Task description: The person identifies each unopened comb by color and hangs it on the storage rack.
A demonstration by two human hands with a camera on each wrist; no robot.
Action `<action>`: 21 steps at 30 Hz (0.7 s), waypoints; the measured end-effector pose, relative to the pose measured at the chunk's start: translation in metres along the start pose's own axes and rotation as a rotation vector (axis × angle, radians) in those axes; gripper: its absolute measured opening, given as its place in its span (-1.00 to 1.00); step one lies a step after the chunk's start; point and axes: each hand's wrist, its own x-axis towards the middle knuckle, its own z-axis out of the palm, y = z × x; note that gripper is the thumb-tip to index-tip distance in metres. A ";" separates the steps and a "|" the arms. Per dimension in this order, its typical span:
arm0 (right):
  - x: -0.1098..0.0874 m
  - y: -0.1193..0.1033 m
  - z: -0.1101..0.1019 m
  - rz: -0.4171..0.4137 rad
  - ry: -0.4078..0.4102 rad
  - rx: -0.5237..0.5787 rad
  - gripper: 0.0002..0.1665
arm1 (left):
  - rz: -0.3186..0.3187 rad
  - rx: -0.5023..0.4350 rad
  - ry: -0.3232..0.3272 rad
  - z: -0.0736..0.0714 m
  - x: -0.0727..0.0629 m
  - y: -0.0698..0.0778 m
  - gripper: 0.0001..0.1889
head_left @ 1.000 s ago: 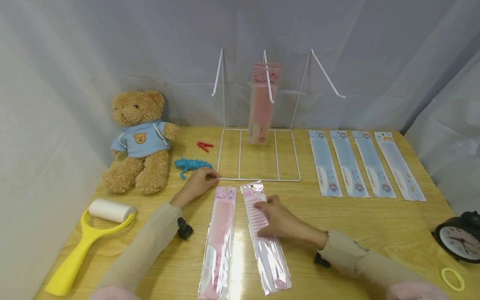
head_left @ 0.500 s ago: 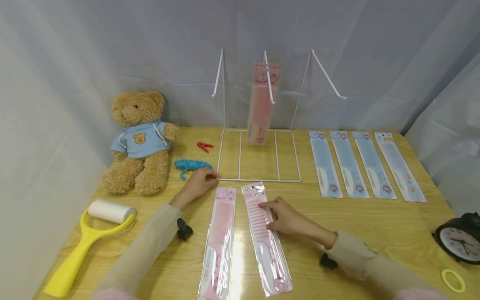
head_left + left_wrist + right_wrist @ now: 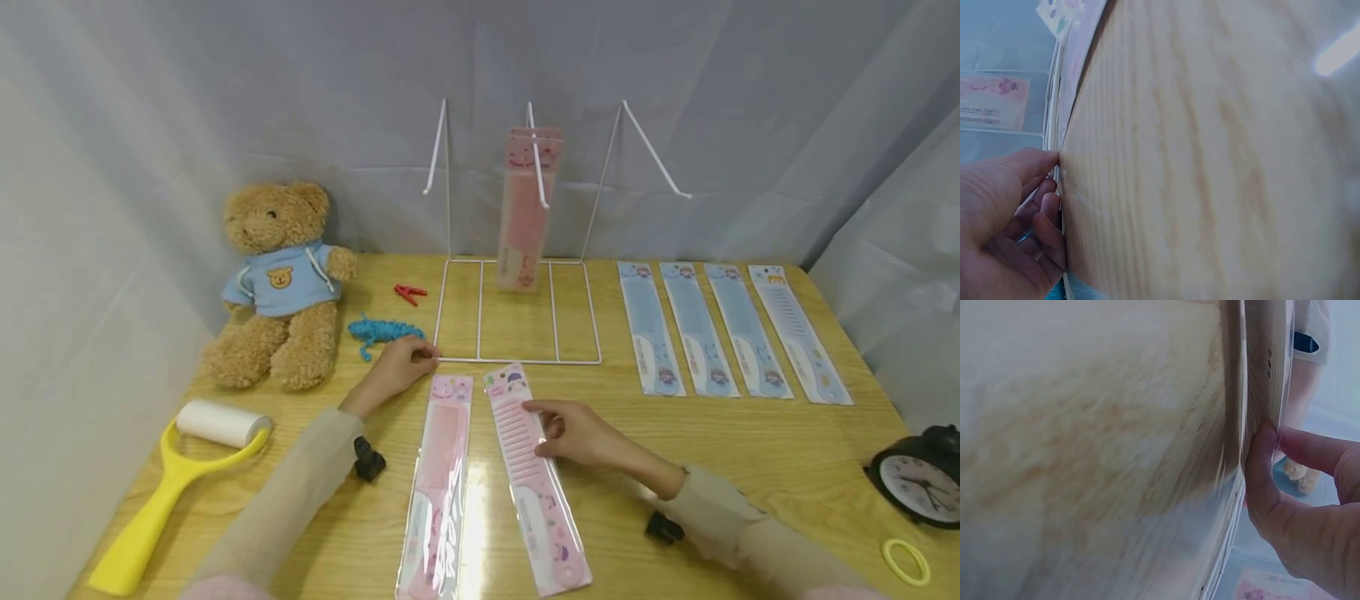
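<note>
My right hand [image 3: 577, 435] pinches the right edge of a packaged pink wide-tooth comb [image 3: 542, 508], front centre of the table. In the right wrist view, thumb and finger close on either side of the comb pack [image 3: 1270, 375]. A second packaged pink comb [image 3: 435, 467] lies just to its left. At the front left corner of the white wire display rack [image 3: 517, 361], my left hand [image 3: 395, 367] grips the wire between thumb and fingers; the left wrist view shows the fingertips [image 3: 1049, 159] right at it. More packaged pink combs [image 3: 522, 212] hang from the rack's middle hook.
Several packaged blue combs [image 3: 695, 329] lie in a row at right. Left stand a teddy bear [image 3: 281, 279], a blue toy lizard [image 3: 382, 329], a red clip [image 3: 409, 292] and a yellow-handled lint roller [image 3: 168, 487]. A black alarm clock [image 3: 918, 479] and yellow ring [image 3: 904, 560] are far right.
My right hand has slid rightward from over the comb's teeth to its right edge. The comb pack's lower end has shifted slightly right, and its glare has lessened. My left hand stays at the rack corner.
</note>
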 end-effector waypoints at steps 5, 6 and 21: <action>-0.001 0.000 -0.003 -0.005 0.016 0.066 -0.25 | -0.008 -0.009 0.004 0.000 0.001 0.001 -0.86; -0.002 0.000 -0.003 -0.007 0.020 0.082 -0.25 | -0.008 -0.008 0.005 0.000 0.001 0.000 -0.86; -0.009 -0.010 -0.017 -0.071 0.154 0.240 -0.25 | 0.011 -0.008 0.028 0.002 0.001 0.000 -0.87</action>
